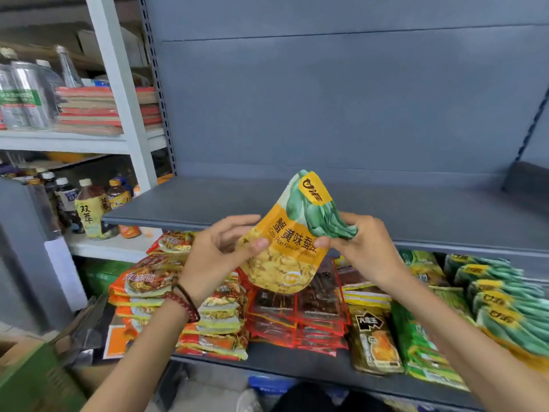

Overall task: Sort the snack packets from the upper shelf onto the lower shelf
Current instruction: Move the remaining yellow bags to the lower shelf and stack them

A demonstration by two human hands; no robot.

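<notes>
Two grips share one snack packet (292, 242). The left grip (219, 251) pinches its left edge, thumb on the front and fingers behind. The right grip (367, 245) is clamped on the green upper corner, fingers curled round it and thumb pressed on the orange band. The packet hangs tilted in the air, green end up and to the right, its clear window of yellow pieces at the bottom. It is just in front of the upper shelf (430, 209) edge and above the goods below. A dark red bead bracelet (184, 301) circles the left wrist.

On the lower shelf (297, 365) lie overlapping rows: orange noodle packets (142, 282) at the left, red packets (297, 313) in the middle, a dark packet with a black label (375, 340), then green packets (421, 349). At the far right stands a row of matching green-and-orange packets (499, 301). Drink bottles (89, 209) stand on a pale rack to the left.
</notes>
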